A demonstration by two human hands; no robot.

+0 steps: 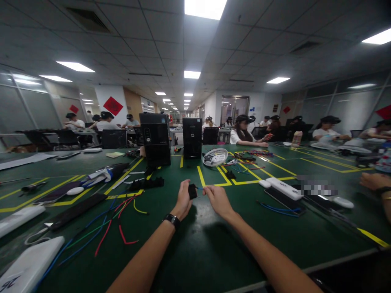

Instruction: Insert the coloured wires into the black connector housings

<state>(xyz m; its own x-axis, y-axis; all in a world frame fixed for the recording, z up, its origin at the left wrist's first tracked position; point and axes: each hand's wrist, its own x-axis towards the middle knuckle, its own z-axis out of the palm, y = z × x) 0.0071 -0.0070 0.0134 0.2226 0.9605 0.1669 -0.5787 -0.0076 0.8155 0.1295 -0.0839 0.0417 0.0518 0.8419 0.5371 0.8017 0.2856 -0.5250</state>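
Observation:
My left hand point(182, 199) is closed around a small black block point(192, 191), held above the green table near its middle. From the block's right side a short blue wire point(200, 188) sticks out, and my right hand point(217, 198) pinches its other end between thumb and fingers. Several loose wires in blue, green, red and yellow lie left of my hands, among them a red wire point(122, 234). Just beyond my left hand rests a row of black blocks point(147, 183). What the block is exactly is too small to make out.
Two black computer towers point(192, 138) stand ahead, beside a white round basket-like part point(215, 157) and a wire bundle point(253, 154). White power banks point(284, 188) and phones lie on both sides. Another person's hand point(375, 182) rests at the right edge. More people sit beyond.

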